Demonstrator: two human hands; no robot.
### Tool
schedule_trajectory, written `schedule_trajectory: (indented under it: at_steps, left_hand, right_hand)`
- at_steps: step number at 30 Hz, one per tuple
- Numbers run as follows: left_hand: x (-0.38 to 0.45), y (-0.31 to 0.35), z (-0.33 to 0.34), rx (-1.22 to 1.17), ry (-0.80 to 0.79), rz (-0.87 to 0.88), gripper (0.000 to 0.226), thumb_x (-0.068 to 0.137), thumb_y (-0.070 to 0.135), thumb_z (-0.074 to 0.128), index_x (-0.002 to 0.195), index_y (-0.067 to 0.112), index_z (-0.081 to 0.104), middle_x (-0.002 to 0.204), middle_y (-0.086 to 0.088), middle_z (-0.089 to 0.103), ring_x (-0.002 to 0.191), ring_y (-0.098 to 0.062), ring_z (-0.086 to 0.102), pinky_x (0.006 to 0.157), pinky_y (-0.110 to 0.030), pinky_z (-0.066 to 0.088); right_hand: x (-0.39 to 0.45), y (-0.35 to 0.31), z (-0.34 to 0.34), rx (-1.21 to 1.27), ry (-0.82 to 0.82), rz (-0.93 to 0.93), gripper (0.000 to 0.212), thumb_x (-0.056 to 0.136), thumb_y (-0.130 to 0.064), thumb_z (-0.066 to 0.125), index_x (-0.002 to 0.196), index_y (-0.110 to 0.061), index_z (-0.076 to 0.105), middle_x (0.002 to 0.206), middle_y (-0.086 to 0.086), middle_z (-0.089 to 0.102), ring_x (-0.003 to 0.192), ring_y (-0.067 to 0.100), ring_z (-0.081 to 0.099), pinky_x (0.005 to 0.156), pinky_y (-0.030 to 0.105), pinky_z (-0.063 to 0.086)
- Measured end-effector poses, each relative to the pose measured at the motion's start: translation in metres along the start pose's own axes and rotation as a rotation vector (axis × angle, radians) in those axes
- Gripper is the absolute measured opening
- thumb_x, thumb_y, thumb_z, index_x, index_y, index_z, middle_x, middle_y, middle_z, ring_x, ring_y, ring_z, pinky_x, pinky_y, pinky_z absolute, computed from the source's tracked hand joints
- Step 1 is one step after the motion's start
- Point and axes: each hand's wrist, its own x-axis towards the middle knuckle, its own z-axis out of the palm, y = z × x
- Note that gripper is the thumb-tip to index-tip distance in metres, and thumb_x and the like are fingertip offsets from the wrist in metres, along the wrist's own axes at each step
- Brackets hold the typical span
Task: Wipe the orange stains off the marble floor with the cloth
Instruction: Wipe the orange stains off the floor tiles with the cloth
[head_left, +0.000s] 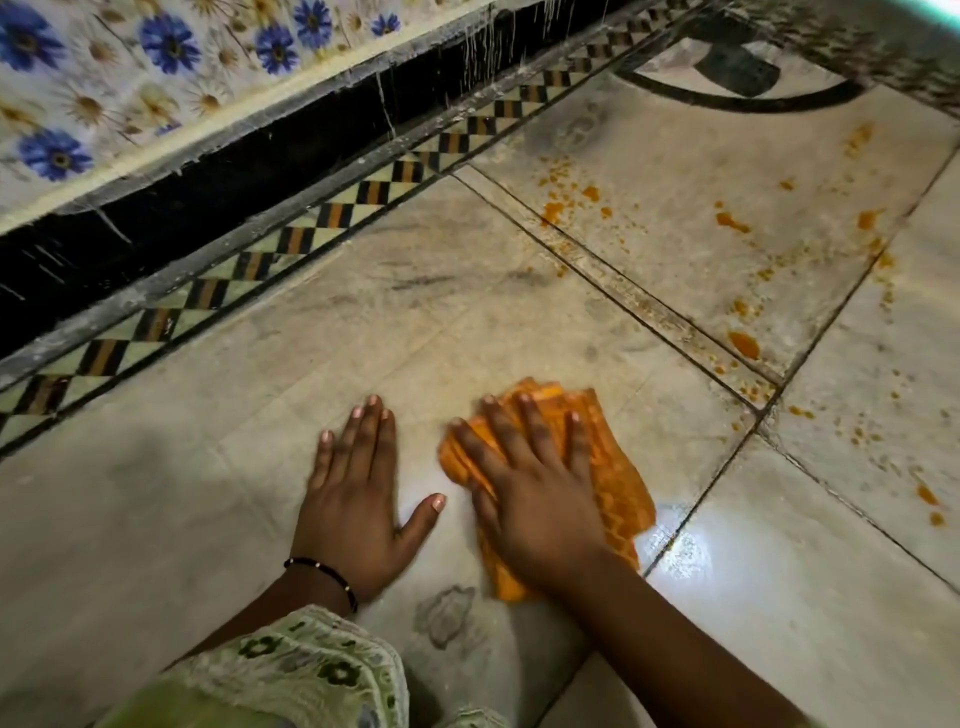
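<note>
My right hand (535, 488) lies flat, fingers spread, on a folded orange cloth (618, 483) and presses it onto the pale marble floor (415, 322). Beside it, my left hand (358, 493) rests palm down on the bare marble with fingers apart and holds nothing. Orange stains (743, 343) dot the slabs to the upper right of the cloth, with more orange splatters (566, 197) farther off and small orange drips (927, 496) at the right edge. The cloth sits apart from all of them.
A checkered black, yellow and pale tile border (291, 239) runs diagonally along the left, under a black skirting (208, 176) and a wall of blue-flowered tiles (166, 47). A curved dark inlay (737, 98) marks the floor at the top right. My green patterned sleeve (291, 670) is at bottom.
</note>
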Motion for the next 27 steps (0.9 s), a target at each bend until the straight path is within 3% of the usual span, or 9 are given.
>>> schedule_trajectory:
  at_steps: [2,5,9,12,16,19,24,27]
  left_hand:
    - [0.000,-0.001,0.000,-0.005,0.004,0.004,0.092,0.088,0.070,0.014,0.149,0.001,0.021,0.157,-0.015,0.016,0.144,-0.028,0.017,0.116,-0.044,0.007]
    - [-0.001,-0.001,-0.002,-0.038,-0.001,0.003,0.092,0.087,0.071,0.017,0.149,0.003,0.018,0.158,-0.013,0.013,0.145,-0.026,0.014,0.117,-0.039,0.002]
    - [-0.001,0.002,-0.004,-0.037,-0.006,-0.009,0.092,0.088,0.071,0.017,0.149,0.002,0.019,0.158,-0.013,0.013,0.145,-0.025,0.013,0.117,-0.038,0.000]
    - [0.000,0.004,-0.004,-0.039,-0.004,-0.017,0.093,0.087,0.072,0.015,0.149,0.003,0.018,0.158,-0.013,0.012,0.145,-0.025,0.011,0.117,-0.040,0.001]
    - [0.001,0.004,-0.003,-0.042,0.002,-0.008,0.093,0.087,0.072,0.015,0.149,0.002,0.019,0.158,-0.014,0.013,0.145,-0.026,0.013,0.117,-0.042,0.003]
    - [0.001,0.002,-0.003,-0.034,0.002,0.000,0.092,0.087,0.071,0.016,0.148,0.002,0.022,0.157,-0.015,0.016,0.144,-0.028,0.016,0.116,-0.044,0.006]
    - [0.000,0.002,-0.003,-0.057,-0.015,0.014,0.092,0.087,0.070,0.018,0.149,0.002,0.020,0.157,-0.015,0.014,0.145,-0.028,0.014,0.116,-0.044,0.004]
    - [0.003,0.007,-0.007,-0.141,0.015,-0.016,0.091,0.086,0.070,0.018,0.149,0.004,0.020,0.158,-0.009,0.007,0.146,-0.024,0.008,0.116,-0.044,0.001]
  right_hand:
    - [0.037,0.008,-0.008,0.022,-0.039,-0.058,0.055,0.095,-0.050,0.026,0.149,-0.043,0.016,0.160,-0.003,0.013,0.147,0.027,0.003,0.112,0.059,-0.007]
    - [0.063,0.052,-0.018,-0.011,-0.055,0.065,0.056,0.093,-0.055,0.018,0.148,-0.047,0.011,0.161,-0.008,0.007,0.147,0.022,0.001,0.114,0.057,-0.004]
    - [-0.003,0.103,-0.023,0.019,0.036,0.305,0.058,0.092,-0.058,0.011,0.149,-0.047,0.011,0.160,-0.008,0.008,0.147,0.020,0.001,0.116,0.052,-0.003]
    - [-0.063,0.082,-0.014,-0.026,0.062,0.361,0.058,0.093,-0.054,0.021,0.150,-0.040,0.017,0.158,-0.001,0.017,0.146,0.025,0.008,0.115,0.050,0.001]
    - [-0.046,0.017,0.002,-0.013,0.049,0.178,0.057,0.090,-0.049,0.033,0.146,-0.035,0.030,0.152,0.004,0.034,0.142,0.033,0.024,0.110,0.054,0.007]
    - [0.016,0.003,-0.004,0.017,0.000,-0.028,0.057,0.091,-0.049,0.025,0.147,-0.039,0.027,0.157,0.000,0.025,0.146,0.030,0.014,0.111,0.059,-0.002]
    - [0.033,0.078,-0.021,0.019,-0.045,0.099,0.064,0.085,-0.062,0.001,0.148,-0.049,0.006,0.160,-0.010,0.003,0.147,0.020,-0.003,0.113,0.053,-0.006]
    - [-0.042,0.123,-0.024,-0.047,-0.031,0.080,0.057,0.093,-0.060,0.009,0.148,-0.049,0.001,0.160,-0.008,0.004,0.148,0.023,0.000,0.115,0.053,-0.003]
